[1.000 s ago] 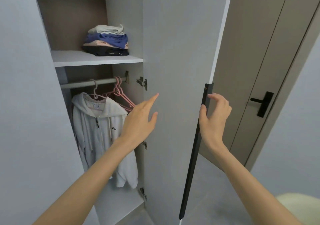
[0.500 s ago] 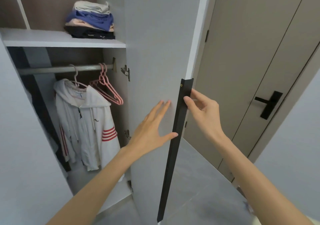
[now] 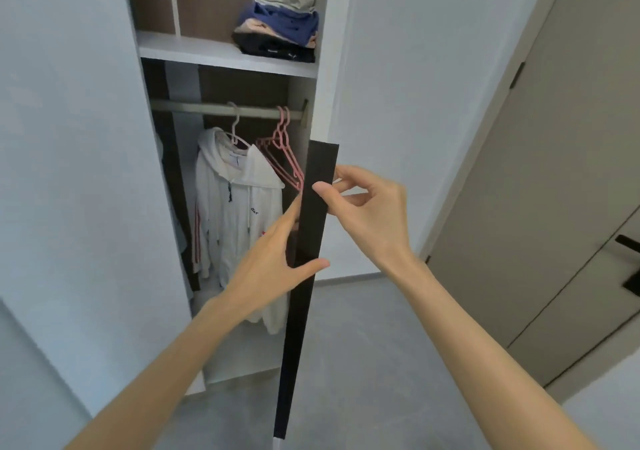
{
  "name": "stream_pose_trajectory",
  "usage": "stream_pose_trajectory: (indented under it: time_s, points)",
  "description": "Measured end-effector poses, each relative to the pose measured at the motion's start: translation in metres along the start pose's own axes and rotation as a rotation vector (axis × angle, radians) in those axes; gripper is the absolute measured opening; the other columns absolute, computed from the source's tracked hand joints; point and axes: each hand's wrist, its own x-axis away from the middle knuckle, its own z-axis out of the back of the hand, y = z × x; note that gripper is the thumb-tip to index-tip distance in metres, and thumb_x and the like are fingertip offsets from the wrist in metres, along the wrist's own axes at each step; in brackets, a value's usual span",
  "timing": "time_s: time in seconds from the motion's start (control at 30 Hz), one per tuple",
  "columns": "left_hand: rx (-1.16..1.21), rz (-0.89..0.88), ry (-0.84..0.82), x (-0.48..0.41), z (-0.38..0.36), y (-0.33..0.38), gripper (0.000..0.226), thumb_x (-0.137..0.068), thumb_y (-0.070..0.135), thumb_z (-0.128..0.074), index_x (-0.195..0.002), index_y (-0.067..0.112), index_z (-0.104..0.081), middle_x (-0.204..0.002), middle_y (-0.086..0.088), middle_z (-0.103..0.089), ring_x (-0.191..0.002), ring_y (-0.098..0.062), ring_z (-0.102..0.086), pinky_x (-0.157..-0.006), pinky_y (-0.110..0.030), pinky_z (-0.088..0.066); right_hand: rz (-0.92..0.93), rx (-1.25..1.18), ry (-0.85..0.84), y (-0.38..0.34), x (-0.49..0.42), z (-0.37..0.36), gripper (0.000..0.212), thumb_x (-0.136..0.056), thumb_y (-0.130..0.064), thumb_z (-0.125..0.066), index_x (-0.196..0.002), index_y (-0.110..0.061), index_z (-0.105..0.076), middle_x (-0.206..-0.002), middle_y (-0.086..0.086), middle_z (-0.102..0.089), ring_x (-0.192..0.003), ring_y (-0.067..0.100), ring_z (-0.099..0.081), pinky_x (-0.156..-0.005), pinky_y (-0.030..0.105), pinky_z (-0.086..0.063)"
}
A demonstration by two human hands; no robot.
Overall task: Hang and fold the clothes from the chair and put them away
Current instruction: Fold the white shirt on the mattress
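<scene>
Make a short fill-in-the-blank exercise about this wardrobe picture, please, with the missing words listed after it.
1. The folded clothes lie in a pile on the ____.
2. The white hoodie hangs from the ____.
3. The empty hangers beside the hoodie are ____ in colour.
4. The right hand touches the door's long ____ handle strip.

Missing words: shelf; rail; pink; black
</scene>
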Motion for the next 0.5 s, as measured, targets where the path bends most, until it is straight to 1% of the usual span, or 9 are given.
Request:
stream_pose_trajectory:
  time_s: [0.07, 0.13, 0.17, 0.23, 0.27, 0.3, 0.4, 0.43, 0.5]
  points:
    - [-0.018, 0.057, 0.046, 0.009, 0.020, -0.010, 0.087, -0.073, 0.061, -0.065, -0.144, 0.049, -0.016, -0.137, 0.035, -0.037, -0.118, 0.019, -0.039, -0.093, -0.007, -0.031, 0.023, -0.026, -0.070, -0.005, -0.008, -0.027, 0.024, -0.081, -0.028, -0.075, -0.103, -0.020, -0.072, -0.077, -0.012, -0.070, -0.064, 0.006, -0.070, -0.064, 0.034, -0.060]
    - [-0.019, 0.126, 0.103, 0.016, 0.039, -0.021, 0.077, -0.077, 0.056, -0.065, -0.142, 0.047, -0.024, -0.129, 0.037, -0.040, -0.111, 0.025, -0.039, -0.094, -0.006, -0.031, 0.055, -0.039, -0.139, -0.010, -0.017, -0.056, 0.021, -0.084, -0.026, -0.073, -0.103, -0.016, -0.073, -0.081, -0.007, -0.070, -0.064, 0.008, -0.069, -0.064, 0.036, -0.060]
    - [-0.020, 0.164, 0.135, 0.019, 0.048, -0.029, 0.074, -0.078, 0.053, -0.065, -0.142, 0.041, -0.028, -0.129, 0.032, -0.044, -0.113, 0.021, -0.042, -0.096, -0.010, -0.033, 0.071, -0.043, -0.166, -0.012, -0.022, -0.071, 0.018, -0.085, -0.026, -0.071, -0.100, -0.015, -0.074, -0.081, -0.007, -0.070, -0.064, 0.009, -0.069, -0.064, 0.036, -0.060]
    - [-0.033, 0.247, 0.206, 0.022, 0.067, -0.044, 0.071, -0.079, 0.051, -0.065, -0.141, 0.027, -0.039, -0.130, 0.018, -0.053, -0.118, 0.001, -0.051, -0.101, -0.022, -0.042, 0.104, -0.040, -0.207, -0.014, -0.034, -0.100, 0.014, -0.087, -0.025, -0.068, -0.092, -0.013, -0.073, -0.077, -0.011, -0.068, -0.064, 0.008, -0.068, -0.065, 0.036, -0.058]
    - [-0.036, 0.291, 0.236, 0.021, 0.078, -0.053, 0.070, -0.079, 0.048, -0.066, -0.139, 0.021, -0.043, -0.130, 0.011, -0.056, -0.117, -0.007, -0.054, -0.101, -0.029, -0.045, 0.124, -0.028, -0.226, -0.015, -0.040, -0.114, 0.013, -0.087, -0.025, -0.067, -0.090, -0.013, -0.072, -0.075, -0.015, -0.066, -0.064, 0.007, -0.068, -0.065, 0.035, -0.057]
    - [-0.038, 0.327, 0.264, 0.019, 0.088, -0.062, 0.067, -0.080, 0.045, -0.068, -0.138, 0.018, -0.047, -0.129, 0.006, -0.059, -0.114, -0.011, -0.057, -0.100, -0.032, -0.048, 0.138, -0.020, -0.240, -0.016, -0.046, -0.129, 0.012, -0.088, -0.024, -0.066, -0.090, -0.013, -0.071, -0.074, -0.020, -0.063, -0.065, 0.006, -0.068, -0.065, 0.034, -0.057]
    - [-0.077, 0.376, 0.364, 0.008, 0.117, -0.089, 0.059, -0.077, 0.040, -0.074, -0.128, 0.016, -0.057, -0.117, 0.003, -0.066, -0.101, -0.010, -0.063, -0.096, -0.030, -0.050, 0.116, -0.062, -0.242, -0.016, -0.065, -0.173, 0.008, -0.087, -0.020, -0.067, -0.093, -0.019, -0.073, -0.070, -0.029, -0.061, -0.067, 0.004, -0.067, -0.067, 0.032, -0.058]
    - [-0.101, 0.374, 0.392, 0.003, 0.125, -0.098, 0.056, -0.076, 0.040, -0.075, -0.125, 0.017, -0.060, -0.115, 0.005, -0.067, -0.102, -0.009, -0.062, -0.096, -0.028, -0.049, 0.101, -0.075, -0.235, -0.017, -0.072, -0.186, 0.009, -0.086, -0.019, -0.067, -0.092, -0.021, -0.074, -0.069, -0.029, -0.061, -0.068, 0.004, -0.067, -0.069, 0.032, -0.059]
    - [-0.207, 0.347, 0.450, -0.010, 0.140, -0.117, 0.054, -0.074, 0.043, -0.077, -0.121, 0.023, -0.061, -0.119, 0.008, -0.064, -0.112, -0.010, -0.056, -0.099, -0.029, -0.044, 0.081, -0.069, -0.222, -0.014, -0.085, -0.211, 0.007, -0.085, -0.021, -0.068, -0.089, -0.020, -0.074, -0.068, -0.028, -0.062, -0.068, 0.003, -0.066, -0.070, 0.032, -0.059]
